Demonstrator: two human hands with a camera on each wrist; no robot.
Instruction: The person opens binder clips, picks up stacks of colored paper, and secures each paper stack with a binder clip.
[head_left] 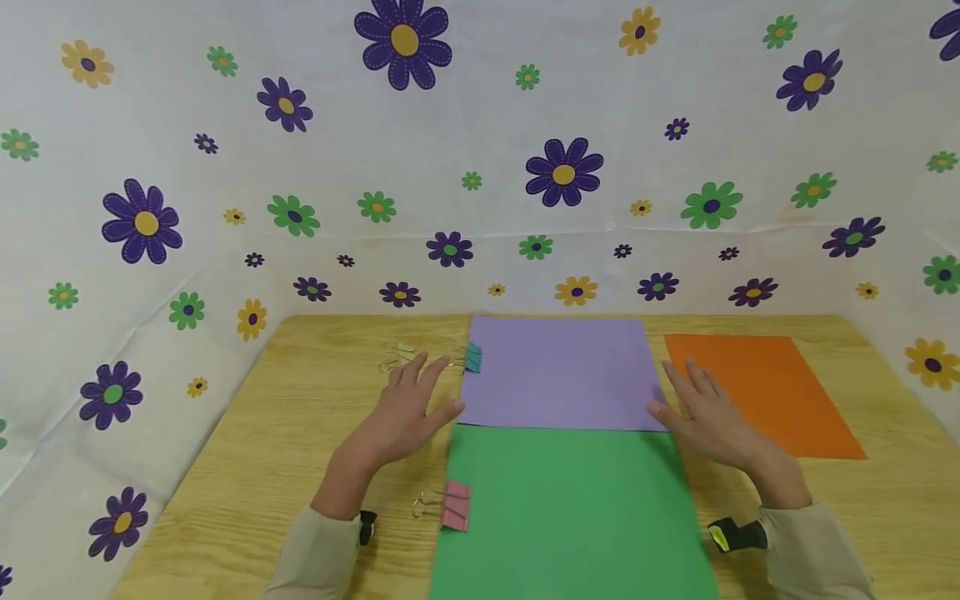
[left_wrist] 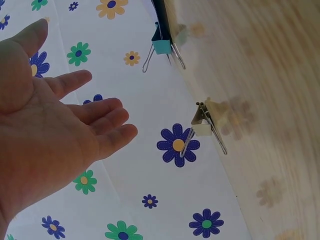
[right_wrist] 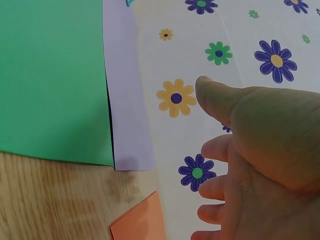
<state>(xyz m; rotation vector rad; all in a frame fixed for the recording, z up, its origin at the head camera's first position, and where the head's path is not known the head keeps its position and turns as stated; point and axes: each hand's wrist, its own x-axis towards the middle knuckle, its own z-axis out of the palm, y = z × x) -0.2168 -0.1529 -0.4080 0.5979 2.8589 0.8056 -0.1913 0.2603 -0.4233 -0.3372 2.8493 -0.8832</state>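
My left hand (head_left: 401, 421), fingers extended and holding nothing, is left of a purple sheet (head_left: 555, 375). Near its fingertips are a teal binder clip (head_left: 473, 358) on the sheet's left edge and a pale yellow binder clip (head_left: 405, 353) on the table. In the left wrist view, the teal clip (left_wrist: 161, 46) and pale clip (left_wrist: 201, 129) both stand apart from the fingers. My right hand (head_left: 708, 421), also empty with spread fingers, is between the purple sheet and an orange sheet (head_left: 787, 400). A green sheet (head_left: 562, 508) lies nearer, a pink binder clip (head_left: 456, 505) gripping its left edge.
The wooden table (head_left: 285, 442) carries all the sheets and clips. A white cloth with printed flowers (head_left: 465, 117) rises behind it and along both sides. In the right wrist view, the green sheet (right_wrist: 50, 75) overlaps the purple one (right_wrist: 131, 125).
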